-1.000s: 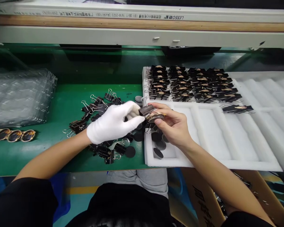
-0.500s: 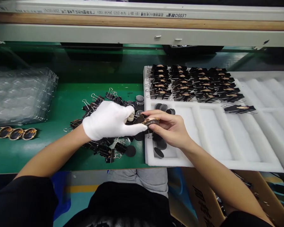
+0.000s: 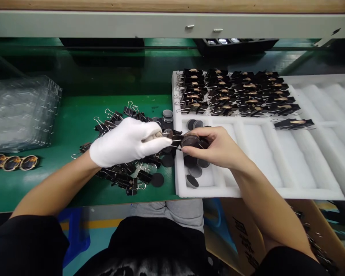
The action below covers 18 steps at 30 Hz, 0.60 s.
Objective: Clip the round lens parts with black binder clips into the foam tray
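My left hand (image 3: pixel 126 142), in a white glove, pinches the wire handles of a black binder clip (image 3: pixel 176 138). The clip points right, its mouth at the edge of a dark round lens-like piece (image 3: pixel 190 140). Bare fingers and thumb of my right hand (image 3: pixel 222 147) close around that piece from the right. Whether the clip has bitten onto it, I cannot tell. Under and around my left hand lies a pile of black binder clips (image 3: pixel 117 176). Dark round discs (image 3: pixel 157 179) are scattered on the green table, and more discs (image 3: pixel 192 181) lie in the white foam tray beneath my right hand.
The white foam tray (image 3: pixel 261 193) bears rows of clipped pieces (image 3: pixel 224 92) at its back, plus one clipped piece (image 3: pixel 293 124) apart. Clear plastic trays (image 3: pixel 20 115) are stacked at left, with tortoiseshell sunglasses (image 3: pixel 13 162) before them. A grey rail (image 3: pixel 161 25) crosses above the table.
Both hands have drawn slightly apart, the right moving rightward over the tray. The binder clip and the flat face of the round piece now show more plainly. The camera view has shifted a little.
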Motion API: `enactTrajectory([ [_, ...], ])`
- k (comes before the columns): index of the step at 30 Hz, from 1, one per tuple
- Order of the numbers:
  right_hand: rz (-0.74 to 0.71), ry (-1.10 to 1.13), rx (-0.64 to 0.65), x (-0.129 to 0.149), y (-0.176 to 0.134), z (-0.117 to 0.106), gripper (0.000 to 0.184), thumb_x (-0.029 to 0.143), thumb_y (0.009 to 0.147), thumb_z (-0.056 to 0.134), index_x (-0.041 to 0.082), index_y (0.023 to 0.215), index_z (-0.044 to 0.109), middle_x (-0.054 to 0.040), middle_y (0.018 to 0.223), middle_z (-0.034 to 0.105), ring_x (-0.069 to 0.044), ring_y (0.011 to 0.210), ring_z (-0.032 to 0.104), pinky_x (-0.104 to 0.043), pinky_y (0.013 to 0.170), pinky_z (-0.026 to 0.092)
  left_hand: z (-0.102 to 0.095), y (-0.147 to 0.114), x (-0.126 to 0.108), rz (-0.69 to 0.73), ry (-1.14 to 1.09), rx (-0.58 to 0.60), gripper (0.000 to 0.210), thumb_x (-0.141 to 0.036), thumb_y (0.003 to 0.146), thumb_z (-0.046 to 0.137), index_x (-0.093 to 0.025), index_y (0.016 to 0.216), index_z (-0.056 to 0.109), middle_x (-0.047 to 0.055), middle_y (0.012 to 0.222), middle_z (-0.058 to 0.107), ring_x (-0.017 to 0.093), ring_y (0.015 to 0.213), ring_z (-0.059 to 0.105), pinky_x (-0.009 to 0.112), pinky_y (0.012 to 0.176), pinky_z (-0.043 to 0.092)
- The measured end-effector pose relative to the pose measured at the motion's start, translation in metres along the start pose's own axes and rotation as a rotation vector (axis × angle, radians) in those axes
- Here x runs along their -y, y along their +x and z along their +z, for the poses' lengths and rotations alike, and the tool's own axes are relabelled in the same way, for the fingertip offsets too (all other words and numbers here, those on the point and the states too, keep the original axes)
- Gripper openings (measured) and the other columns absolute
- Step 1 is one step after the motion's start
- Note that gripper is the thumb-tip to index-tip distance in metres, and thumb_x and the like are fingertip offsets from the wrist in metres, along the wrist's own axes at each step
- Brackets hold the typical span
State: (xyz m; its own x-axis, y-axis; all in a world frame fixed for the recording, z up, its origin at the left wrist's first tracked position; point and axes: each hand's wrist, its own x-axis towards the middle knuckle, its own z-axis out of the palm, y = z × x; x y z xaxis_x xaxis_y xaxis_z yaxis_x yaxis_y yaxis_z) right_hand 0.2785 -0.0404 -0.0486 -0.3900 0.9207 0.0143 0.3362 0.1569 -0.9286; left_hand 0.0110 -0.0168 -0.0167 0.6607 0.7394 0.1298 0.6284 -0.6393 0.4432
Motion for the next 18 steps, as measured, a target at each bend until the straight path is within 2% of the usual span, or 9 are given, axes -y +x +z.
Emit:
enactTrajectory([
  [7, -0.065, -0.076, 0.204, -0.002, -0.003, -0.003, 0.015, 0.032, 0.089, 0.076, 0.018, 0.084, 0.076, 0.0, 0.075, 0.071, -0.014, 0.068, 0.06, -0.028, 0.062, 0.045, 0.009, 0.001, -0.002, 0.119, 0.081, 0.059, 0.045, -0.053, 0.102, 0.049, -0.022, 0.071, 0.051, -0.003, 0.06, 0.042, 0.013, 0.056, 0.039, 0.03, 0.06, 0.029],
  [12, -0.125, -0.082, 0.196, -0.001, -0.004, -0.003, 0.015, 0.029, 0.092, 0.074, 0.019, 0.082, 0.073, 0.0016, 0.072, 0.067, -0.013, 0.067, 0.057, -0.028, 0.062, 0.042, 0.009, 0.0, -0.005, 0.103, 0.059, 0.083, 0.049, -0.054, 0.102, 0.049, -0.022, 0.064, 0.048, -0.002, 0.058, 0.038, 0.014, 0.056, 0.039, 0.031, 0.061, 0.031],
  [18, -0.205, -0.118, 0.201, 0.0, -0.005, -0.003, 0.014, 0.024, 0.092, 0.073, 0.02, 0.079, 0.072, 0.002, 0.074, 0.069, -0.013, 0.066, 0.059, -0.028, 0.062, 0.041, 0.014, 0.002, -0.004, 0.13, 0.082, 0.049, 0.048, -0.055, 0.101, 0.05, -0.022, 0.067, 0.055, -0.002, 0.057, 0.045, 0.013, 0.055, 0.044, 0.03, 0.064, 0.037],
])
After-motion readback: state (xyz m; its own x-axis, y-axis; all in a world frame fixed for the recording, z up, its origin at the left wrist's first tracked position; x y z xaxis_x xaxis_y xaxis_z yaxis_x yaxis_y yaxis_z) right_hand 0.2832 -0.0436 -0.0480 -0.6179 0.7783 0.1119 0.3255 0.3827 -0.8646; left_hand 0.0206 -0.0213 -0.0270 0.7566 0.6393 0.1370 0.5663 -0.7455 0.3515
